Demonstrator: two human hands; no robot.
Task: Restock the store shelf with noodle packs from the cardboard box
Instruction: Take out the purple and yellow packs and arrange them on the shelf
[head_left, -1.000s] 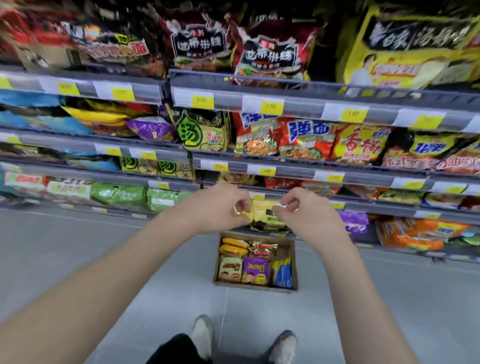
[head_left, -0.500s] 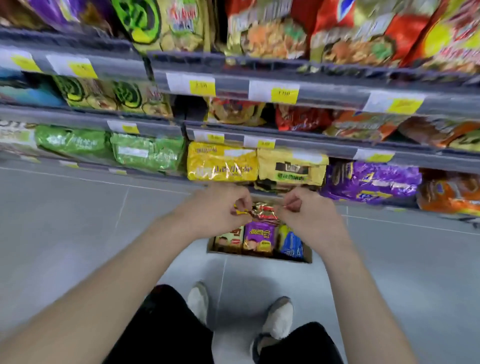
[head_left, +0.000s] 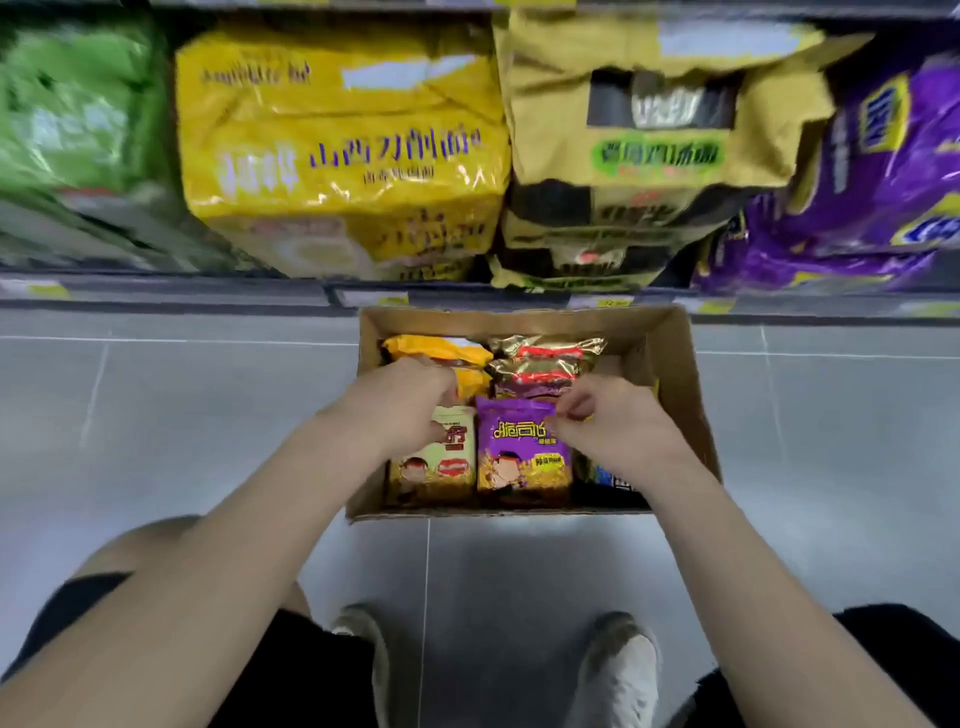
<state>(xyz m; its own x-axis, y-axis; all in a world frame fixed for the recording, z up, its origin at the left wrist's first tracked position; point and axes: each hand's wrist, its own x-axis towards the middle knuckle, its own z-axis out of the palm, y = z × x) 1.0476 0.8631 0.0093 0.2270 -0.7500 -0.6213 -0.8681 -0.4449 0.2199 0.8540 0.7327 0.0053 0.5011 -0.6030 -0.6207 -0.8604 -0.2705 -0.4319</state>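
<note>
An open cardboard box (head_left: 675, 364) stands on the floor in front of the bottom shelf (head_left: 171, 299). Inside lie a yellow pack (head_left: 441, 349), a gold and red pack (head_left: 545, 364), a cream pack (head_left: 441, 465), a purple pack (head_left: 519, 457) and a blue pack (head_left: 610, 477) that my wrist mostly hides. My left hand (head_left: 400, 405) reaches into the box with fingers curled over the cream pack's top edge. My right hand (head_left: 618, 426) pinches the purple pack's upper right corner.
Large bags fill the bottom shelf: green (head_left: 78, 104), yellow (head_left: 343, 150), olive-yellow (head_left: 649, 145) and purple (head_left: 872, 171). Price tags line its front edge. Grey floor tiles (head_left: 182, 415) lie on both sides of the box. My two shoes (head_left: 618, 670) stand just behind it.
My view dropped from the upper shelves to the bottom shelf and the box. Both hands, held together in front of me before, moved down into the box and came apart onto the packs.
</note>
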